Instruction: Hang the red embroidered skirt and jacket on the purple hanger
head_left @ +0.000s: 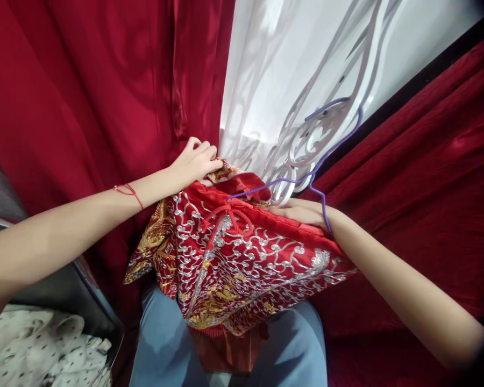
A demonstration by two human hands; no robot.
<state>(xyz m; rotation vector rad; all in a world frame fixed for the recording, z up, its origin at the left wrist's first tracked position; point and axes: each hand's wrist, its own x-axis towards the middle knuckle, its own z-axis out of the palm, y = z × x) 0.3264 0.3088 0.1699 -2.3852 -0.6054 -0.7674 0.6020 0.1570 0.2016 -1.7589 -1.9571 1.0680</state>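
- Pinching the far-left edge of a red satin skirt embroidered in silver and gold (pixel 262 255), the left hand (pixel 197 161) folds its fingers over the cloth; a thin red string bracelet (pixel 131 192) circles the forearm.
- The right hand (pixel 302 212) lies along the right of the waistband, fingers extended behind its near edge; their tips are hidden, so I cannot tell whether they grip.
- Between the hands, the skirt's waist is gathered, and a red cord bow (pixel 231 219) is already tied at its near side. The skirt hangs in front of the knees in pale blue trousers (pixel 165 338).
- A purple wire hanger (pixel 312 177) has its hook over a white scrolled metal frame (pixel 367 64) on the far right. Its left arm reaches the waist opening by the bow; its right arm crosses the right wrist.
- So the hooking looks done, while the skirt seems unsecured on the wire, its weight apparently not yet left to the hanger. Whether the left wire end is inside the waistband is unclear.
- Farther out, red drapes (pixel 84 80) hang left of a white sheer curtain (pixel 258 70).
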